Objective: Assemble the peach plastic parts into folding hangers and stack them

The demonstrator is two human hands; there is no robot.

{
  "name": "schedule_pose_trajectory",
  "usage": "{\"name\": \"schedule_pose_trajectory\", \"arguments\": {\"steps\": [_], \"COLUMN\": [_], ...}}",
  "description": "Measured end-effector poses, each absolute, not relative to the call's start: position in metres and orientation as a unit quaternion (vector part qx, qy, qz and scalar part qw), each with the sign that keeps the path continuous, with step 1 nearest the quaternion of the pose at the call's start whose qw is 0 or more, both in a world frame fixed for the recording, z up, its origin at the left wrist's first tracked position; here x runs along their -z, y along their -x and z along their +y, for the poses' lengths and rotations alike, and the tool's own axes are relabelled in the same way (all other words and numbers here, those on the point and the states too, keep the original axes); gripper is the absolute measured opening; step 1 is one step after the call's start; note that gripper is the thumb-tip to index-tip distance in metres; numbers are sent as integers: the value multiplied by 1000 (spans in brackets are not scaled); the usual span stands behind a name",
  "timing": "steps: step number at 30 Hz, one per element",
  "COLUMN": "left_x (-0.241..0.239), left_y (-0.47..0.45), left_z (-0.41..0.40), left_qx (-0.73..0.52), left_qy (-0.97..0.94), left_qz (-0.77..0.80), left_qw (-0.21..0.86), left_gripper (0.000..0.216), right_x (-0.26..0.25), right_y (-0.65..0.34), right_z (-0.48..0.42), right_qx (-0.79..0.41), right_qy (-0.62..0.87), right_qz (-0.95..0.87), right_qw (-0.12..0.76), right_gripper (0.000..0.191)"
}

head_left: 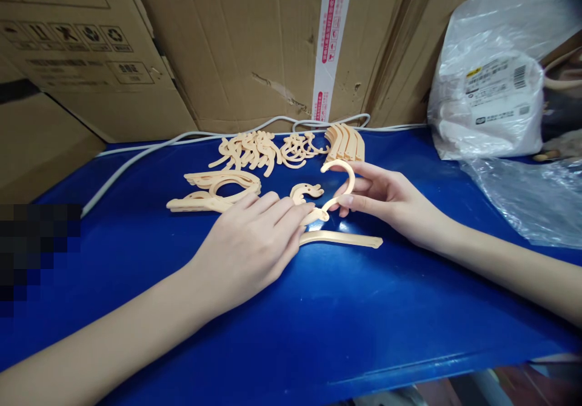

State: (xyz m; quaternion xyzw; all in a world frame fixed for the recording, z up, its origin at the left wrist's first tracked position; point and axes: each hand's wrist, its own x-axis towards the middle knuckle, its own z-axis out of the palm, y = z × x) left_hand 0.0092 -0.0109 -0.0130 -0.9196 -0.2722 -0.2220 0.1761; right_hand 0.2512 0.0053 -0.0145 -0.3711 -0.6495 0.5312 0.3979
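My right hand (377, 194) pinches a cream plastic hanger hook (349, 179) between thumb and fingers. The hook's lower end meets a small cream plastic piece (318, 216) under the fingertips of my left hand (257, 236). That hand is closed around the piece, and its palm hides most of what it grips. A curved cream part (305, 191) with small holes lies just behind the fingers. In front, a long cream hanger arm (343, 239) runs out to the right from beneath my left hand.
Folded hanger pieces (222, 182) lie left on the blue table (364, 321). Behind are piles of curved parts (250, 151), loose hooks (297, 148) and stacked arms (346, 142). A white cable (182, 136), cardboard boxes (254, 48) and a plastic bag (491, 103) border the back.
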Motion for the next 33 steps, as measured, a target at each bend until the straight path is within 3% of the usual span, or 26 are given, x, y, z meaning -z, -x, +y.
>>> {"name": "schedule_pose_trajectory", "arguments": {"steps": [5,10,14,17,25,33], "left_x": [14,7,4,2,0,5], "left_y": [-9,-8,-8,-6,-5,-8], "left_z": [-12,-12,-12,-10,-1,0], "left_qx": [225,223,228,251,257,264], "left_qy": [925,925,887,844,673,599], "left_qz": [-280,-307,-375,-410,-420,-415], "left_qw": [124,-8,-141,-239,-552,-632], "left_gripper": [26,24,23,21,11,9], "right_x": [17,16,13,13,17,21], "right_y": [-251,-249,-250,-252,-255,-256], "right_z": [5,0,-2,-1,-2,0], "right_qx": [-540,-538,-451,-389,-181,-119], "right_qy": [358,358,389,399,338,300], "right_qz": [-651,-670,-722,-764,-893,-924], "right_qw": [395,365,352,325,237,207], "right_gripper": [45,52,52,41,33,30]}}
